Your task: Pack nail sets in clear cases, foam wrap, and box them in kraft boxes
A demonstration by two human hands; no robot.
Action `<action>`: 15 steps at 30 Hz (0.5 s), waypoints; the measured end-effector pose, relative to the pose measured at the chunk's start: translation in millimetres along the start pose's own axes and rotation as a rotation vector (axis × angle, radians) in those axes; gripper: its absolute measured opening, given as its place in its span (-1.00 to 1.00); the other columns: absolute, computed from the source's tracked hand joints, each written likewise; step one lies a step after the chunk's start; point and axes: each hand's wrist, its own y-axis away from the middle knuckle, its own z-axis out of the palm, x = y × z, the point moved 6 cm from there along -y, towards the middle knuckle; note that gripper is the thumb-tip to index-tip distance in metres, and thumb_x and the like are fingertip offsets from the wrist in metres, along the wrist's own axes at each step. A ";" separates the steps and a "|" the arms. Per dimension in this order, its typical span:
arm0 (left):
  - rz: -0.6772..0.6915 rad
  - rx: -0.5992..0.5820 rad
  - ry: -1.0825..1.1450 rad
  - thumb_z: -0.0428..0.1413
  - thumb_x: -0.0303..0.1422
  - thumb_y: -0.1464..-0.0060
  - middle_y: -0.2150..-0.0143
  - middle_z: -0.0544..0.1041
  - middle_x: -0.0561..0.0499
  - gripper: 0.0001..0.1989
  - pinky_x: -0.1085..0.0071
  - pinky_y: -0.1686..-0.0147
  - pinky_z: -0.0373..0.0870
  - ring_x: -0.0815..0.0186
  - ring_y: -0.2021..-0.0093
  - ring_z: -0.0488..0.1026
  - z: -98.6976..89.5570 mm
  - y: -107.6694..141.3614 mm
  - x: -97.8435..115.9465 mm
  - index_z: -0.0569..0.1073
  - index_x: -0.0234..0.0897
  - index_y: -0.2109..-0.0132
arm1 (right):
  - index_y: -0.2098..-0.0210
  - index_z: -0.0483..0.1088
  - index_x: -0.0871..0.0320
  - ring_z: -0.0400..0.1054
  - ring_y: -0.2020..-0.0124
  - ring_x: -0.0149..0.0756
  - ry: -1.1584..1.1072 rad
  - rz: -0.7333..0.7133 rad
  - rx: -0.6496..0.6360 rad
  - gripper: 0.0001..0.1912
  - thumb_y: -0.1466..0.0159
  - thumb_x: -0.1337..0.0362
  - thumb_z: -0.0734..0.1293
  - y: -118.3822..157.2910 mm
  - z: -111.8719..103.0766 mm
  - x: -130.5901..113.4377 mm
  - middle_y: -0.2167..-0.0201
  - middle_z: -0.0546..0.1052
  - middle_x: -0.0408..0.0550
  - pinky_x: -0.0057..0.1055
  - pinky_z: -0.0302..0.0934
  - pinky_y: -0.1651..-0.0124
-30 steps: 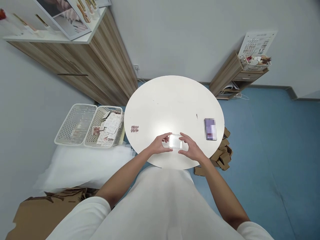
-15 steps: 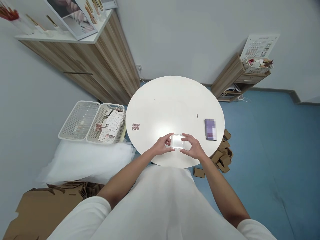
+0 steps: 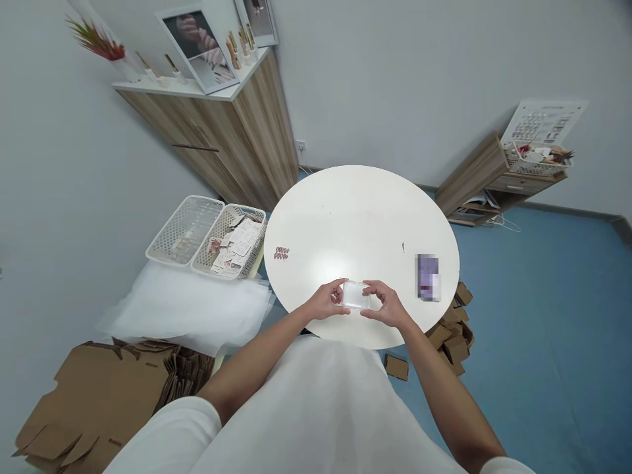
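A small clear plastic box (image 3: 356, 295) is held between both hands over the front part of the round white table (image 3: 355, 204). My left hand (image 3: 326, 299) grips its left end, with thumb below and fingers above. On the right end, my right hand (image 3: 386, 304) has thumb and fingers closed on the opposite edges. No contents can be made out in the box. A set of small reddish-brown press-on nails (image 3: 281, 253) lies on the table's left side. At the right rests a purple, pixelated packet (image 3: 428, 278).
Left of the table stand two white baskets; one basket (image 3: 247, 263) is full of printed cards. White sheets (image 3: 190, 306) and flattened cardboard boxes (image 3: 103, 395) lie nearer. Small brown boxes (image 3: 451, 336) are piled on the floor at right. A wooden cabinet (image 3: 257, 131) stands behind.
The camera view has shifted, so the room appears lower and mostly further right. Both hands keep their hold on the clear box, with little change in grip.
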 end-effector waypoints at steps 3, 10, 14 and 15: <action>-0.015 0.005 0.030 0.30 -0.34 0.33 0.41 0.30 0.12 -0.21 0.45 0.39 0.27 0.44 0.41 0.27 1.7 2.5 -1.8 0.23 -0.19 -0.13 | 0.23 0.38 0.08 0.33 0.07 -0.15 -0.042 -0.007 -0.012 -0.55 0.14 0.19 0.47 0.4 1.7 1.3 0.04 0.37 0.05 -0.21 0.27 0.13; -0.070 0.003 0.145 0.30 -0.33 0.34 0.39 0.31 0.11 -0.18 0.47 0.43 0.26 0.41 0.37 0.32 12.7 5.0 -11.9 0.21 -0.21 -0.14 | 0.24 0.34 0.09 0.24 -0.03 -0.09 -0.150 -0.020 0.016 -0.58 0.10 0.21 0.45 7.6 5.9 6.8 0.12 0.37 0.06 -0.20 0.25 0.08; -0.095 0.012 0.291 0.30 -0.33 0.31 0.32 0.37 0.03 -0.23 0.40 0.31 0.32 0.37 0.29 0.37 17.5 4.9 -10.7 0.23 -0.25 -0.11 | 0.22 0.29 0.09 0.23 -0.04 -0.12 -0.164 -0.036 0.082 -0.61 0.04 0.22 0.41 10.5 10.8 4.7 0.20 0.38 0.03 -0.23 0.24 0.08; -0.093 0.016 0.329 0.30 -0.33 0.29 0.26 0.39 -0.01 -0.25 0.38 0.29 0.33 0.36 0.27 0.38 17.8 4.7 -8.6 0.22 -0.25 -0.10 | 0.21 0.28 0.10 0.24 -0.02 -0.13 -0.152 -0.035 0.087 -0.61 0.03 0.21 0.40 10.2 12.2 2.8 0.16 0.37 0.04 -0.23 0.24 0.09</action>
